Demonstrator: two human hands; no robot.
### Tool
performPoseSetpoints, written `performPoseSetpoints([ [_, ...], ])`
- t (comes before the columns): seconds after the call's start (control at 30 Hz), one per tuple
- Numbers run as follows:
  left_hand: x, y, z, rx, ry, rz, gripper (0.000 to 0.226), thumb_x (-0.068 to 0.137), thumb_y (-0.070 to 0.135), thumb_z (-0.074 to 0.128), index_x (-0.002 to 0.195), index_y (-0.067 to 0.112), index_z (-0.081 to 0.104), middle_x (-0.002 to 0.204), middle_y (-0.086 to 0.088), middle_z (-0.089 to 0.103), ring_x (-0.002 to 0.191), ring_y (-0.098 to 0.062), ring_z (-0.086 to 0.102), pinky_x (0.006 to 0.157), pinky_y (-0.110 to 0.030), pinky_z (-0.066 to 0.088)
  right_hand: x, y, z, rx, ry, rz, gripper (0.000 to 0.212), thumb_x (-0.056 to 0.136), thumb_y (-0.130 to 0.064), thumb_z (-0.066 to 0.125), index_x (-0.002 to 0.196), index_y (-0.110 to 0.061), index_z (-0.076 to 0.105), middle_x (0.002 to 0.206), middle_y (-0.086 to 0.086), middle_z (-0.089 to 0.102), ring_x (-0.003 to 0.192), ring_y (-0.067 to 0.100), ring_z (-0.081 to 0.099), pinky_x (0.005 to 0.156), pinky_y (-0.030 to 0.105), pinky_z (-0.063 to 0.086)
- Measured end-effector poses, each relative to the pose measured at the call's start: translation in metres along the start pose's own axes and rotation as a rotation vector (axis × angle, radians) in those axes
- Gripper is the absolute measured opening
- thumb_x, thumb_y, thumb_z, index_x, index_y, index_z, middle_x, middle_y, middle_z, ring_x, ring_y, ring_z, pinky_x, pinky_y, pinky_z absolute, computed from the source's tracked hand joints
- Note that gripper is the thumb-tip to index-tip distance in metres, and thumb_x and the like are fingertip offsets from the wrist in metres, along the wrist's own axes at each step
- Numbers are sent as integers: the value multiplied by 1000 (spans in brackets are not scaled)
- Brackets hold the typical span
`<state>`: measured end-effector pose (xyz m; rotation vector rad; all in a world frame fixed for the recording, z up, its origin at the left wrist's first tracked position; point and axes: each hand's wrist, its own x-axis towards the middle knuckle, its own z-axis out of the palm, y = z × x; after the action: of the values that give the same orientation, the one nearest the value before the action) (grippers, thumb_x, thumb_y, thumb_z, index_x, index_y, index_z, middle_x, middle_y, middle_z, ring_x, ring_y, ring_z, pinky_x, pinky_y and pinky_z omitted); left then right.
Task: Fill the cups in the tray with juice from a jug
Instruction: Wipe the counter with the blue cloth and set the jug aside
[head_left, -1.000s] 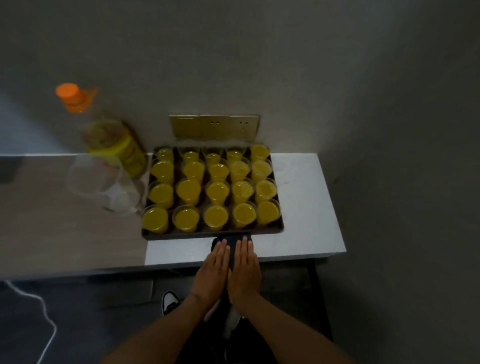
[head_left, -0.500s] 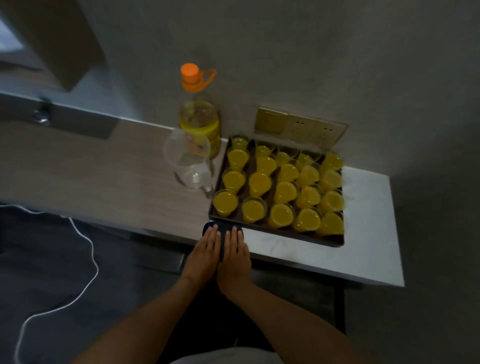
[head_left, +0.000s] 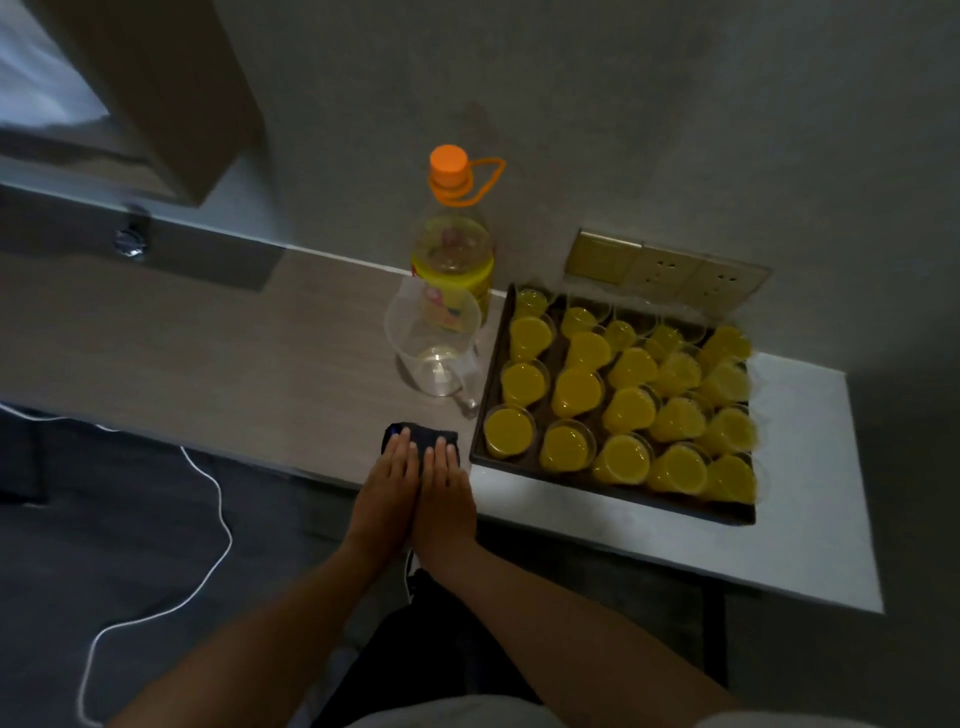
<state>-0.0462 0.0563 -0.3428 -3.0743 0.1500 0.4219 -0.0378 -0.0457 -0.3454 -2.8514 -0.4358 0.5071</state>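
Left hand (head_left: 385, 496) and right hand (head_left: 445, 493) lie flat, side by side and touching, fingers straight, fingertips resting on a dark cloth (head_left: 420, 435) at the counter (head_left: 208, 353) edge; neither holds anything. The jug (head_left: 434, 340) stands clear and nearly empty beyond the hands, apart from them, just left of the tray (head_left: 480, 415). Cups (head_left: 571, 389) in the tray are full of yellow juice. A bottle (head_left: 453, 244) stands behind the jug
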Motion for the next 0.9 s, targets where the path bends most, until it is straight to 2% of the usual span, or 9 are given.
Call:
performPoseSetpoints([
  [0.17, 28, -17, -17, 63, 83, 60, 76, 60, 15, 94, 125, -9, 64, 131, -31, 62, 121, -41, 63, 97, -43, 56, 34, -16, -22, 65, -69, 101, 71, 110, -27, 36, 163, -8, -8, 172, 13, -11, 159, 27, -6, 128, 41, 3],
  [0.23, 34, -23, -18, 65, 116, 80, 72, 59, 15, 94, 121, -8, 67, 127, -29, 65, 118, -38, 66, 93, -40, 58, 40, -20, -21, 88, -75, 130, 72, 109, -28, 38, 163, -7, -5, 172, 14, -8, 160, 27, -2, 127, 40, 6],
  [0.33, 38, -35, -14, -19, 148, 111, 68, 64, 17, 94, 123, -5, 67, 131, -27, 64, 119, -37, 65, 88, -38, 60, 43, -28, -28, 100, 88, 166, 75, 104, -31, 55, 163, -5, 17, 171, 18, 13, 158, 29, 18, 125, 41, 21],
  [0.43, 38, -42, -21, -145, 220, 114, 51, 66, 13, 94, 109, 0, 70, 116, -21, 69, 99, -33, 71, 69, -36, 62, 41, -33, -37, 55, -46, 152, 70, 108, -29, 43, 163, -3, 7, 171, 22, 1, 158, 36, 6, 127, 47, 11],
  [0.53, 36, -47, -36, -231, 197, 101, 55, 58, 18, 95, 104, 6, 66, 101, -14, 67, 84, -29, 66, 65, -39, 58, 42, -35, -50, 10, 16, 86, 85, 87, -42, 73, 153, 0, 39, 157, 30, 38, 143, 43, 43, 115, 50, 39],
  [0.57, 35, -49, -41, -258, 191, 93, 61, 54, 23, 96, 104, 8, 65, 100, -12, 66, 84, -29, 65, 67, -39, 58, 41, -35, -56, 15, 6, 43, 79, 85, -39, 74, 147, 1, 45, 150, 28, 47, 135, 42, 51, 110, 48, 44],
  [0.67, 32, -47, -59, -370, 257, 80, 49, 60, 21, 91, 98, 11, 62, 94, -9, 65, 81, -27, 63, 68, -39, 57, 34, -33, -79, 88, -30, -27, 39, 95, -16, 58, 131, -2, 51, 131, 21, 58, 120, 37, 57, 99, 42, 46],
  [0.77, 27, -37, -83, -425, 351, 75, 30, 73, 8, 84, 89, 12, 60, 86, -9, 64, 75, -26, 61, 64, -37, 54, 27, -29, -100, 171, 51, -64, 33, 92, -8, 59, 124, -3, 55, 125, 21, 61, 114, 36, 59, 95, 44, 49],
  [0.9, 16, -24, -113, -407, 407, 16, 18, 81, 6, 76, 88, 10, 60, 83, -11, 66, 72, -26, 62, 61, -37, 52, 11, -22, -127, 272, 108, -125, 28, 84, -2, 62, 112, -4, 63, 110, 18, 68, 100, 35, 67, 85, 43, 57],
])
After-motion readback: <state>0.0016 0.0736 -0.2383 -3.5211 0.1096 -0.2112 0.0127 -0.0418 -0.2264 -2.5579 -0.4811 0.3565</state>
